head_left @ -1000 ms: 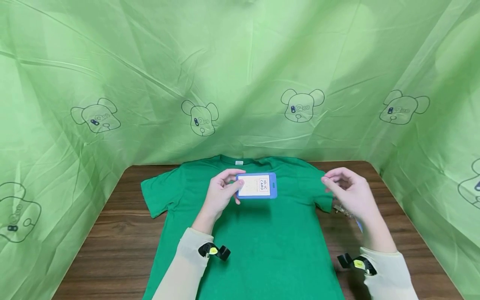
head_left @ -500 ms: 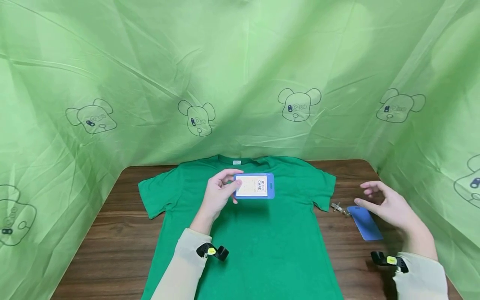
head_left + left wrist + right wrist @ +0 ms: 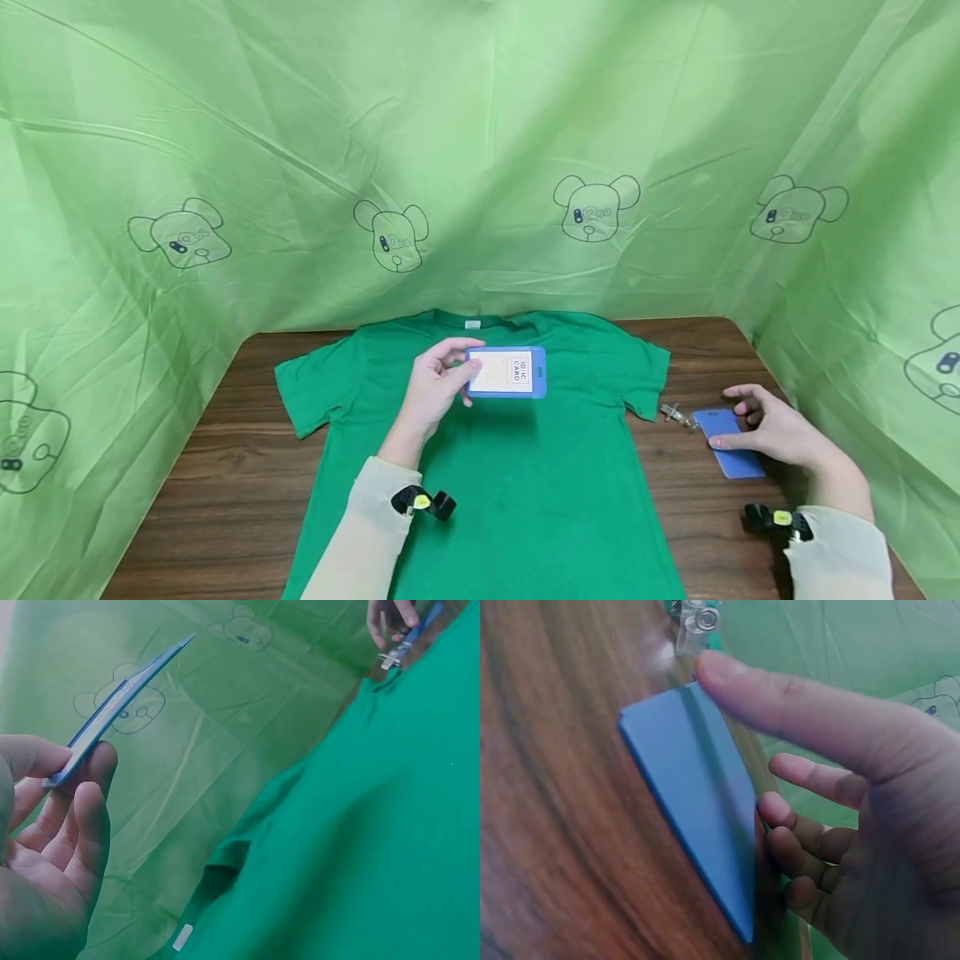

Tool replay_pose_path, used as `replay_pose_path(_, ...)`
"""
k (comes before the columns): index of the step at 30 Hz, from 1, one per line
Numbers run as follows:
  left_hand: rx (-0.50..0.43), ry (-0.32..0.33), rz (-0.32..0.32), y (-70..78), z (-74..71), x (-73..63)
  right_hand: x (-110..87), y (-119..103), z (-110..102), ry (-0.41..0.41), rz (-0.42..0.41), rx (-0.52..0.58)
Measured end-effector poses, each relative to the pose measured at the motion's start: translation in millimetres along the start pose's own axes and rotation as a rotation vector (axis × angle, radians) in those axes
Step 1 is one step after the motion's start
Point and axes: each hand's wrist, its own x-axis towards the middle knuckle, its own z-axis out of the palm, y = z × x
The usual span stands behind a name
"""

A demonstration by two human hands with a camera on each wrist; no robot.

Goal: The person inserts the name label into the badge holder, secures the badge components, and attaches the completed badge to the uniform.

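In the head view my left hand (image 3: 442, 379) pinches a blue-framed ID card holder (image 3: 534, 373) by its left end, above the shirt. Its white insert reads "ID/IC CARD". The left wrist view shows this card holder (image 3: 120, 712) nearly edge-on between thumb and fingers. At the right, my right hand (image 3: 780, 429) is over a plain blue rectangular panel (image 3: 722, 423) with a slot at one end, lying on the table. In the right wrist view the thumb passes above the panel (image 3: 697, 780), while the other fingers are beside its edge, apart from the thumb.
A green T-shirt (image 3: 480, 483) lies spread across the dark wooden table (image 3: 225, 475). Small clear-and-metal badge clips (image 3: 678, 417) lie by the panel, near the shirt's right sleeve. Light green cloth (image 3: 480, 150) with printed bear heads surrounds the table on three sides.
My right hand has moved right and down from beside the shirt sleeve, then lowered over the blue panel. The left hand keeps holding the card holder in nearly the same place.
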Motion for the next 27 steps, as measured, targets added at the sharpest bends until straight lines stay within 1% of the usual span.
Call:
replay_pose_path(3,-0.003,-0.002,-0.001,0.1,0.3,0.2,1.5,1,1,0.013,0.000,-0.007)
replay_pose_path(7,0.000,-0.004,-0.001,0.6,0.9,-0.1,4.1,2,2,0.076,-0.011,-0.007)
replay_pose_path(12,0.009,-0.002,-0.006,-0.1,0.7,-0.2,10.9,1,8,0.194,-0.084,0.000)
replay_pose_path(14,0.010,-0.001,-0.007,-0.6,0.6,-0.1,14.4,-1,11,0.226,-0.115,0.007)
replay_pose_path(17,0.005,-0.002,-0.004,-1.1,0.3,0.1,19.0,-6,16,0.258,-0.132,0.013)
replay_pose_path(19,0.001,-0.003,-0.002,-0.9,0.1,0.0,20.8,-10,17,0.266,-0.115,0.004)
replay_pose_path(22,-0.002,-0.003,0.000,-1.2,-0.2,0.0,21.5,-15,18,0.264,-0.058,-0.013)
replay_pose_path(25,-0.003,-0.006,0.000,-2.3,0.3,0.5,20.6,-16,19,0.249,-0.003,-0.019)
replay_pose_path(27,-0.004,-0.007,0.000,-2.4,1.1,0.7,20.6,-15,20,0.242,0.013,-0.021)
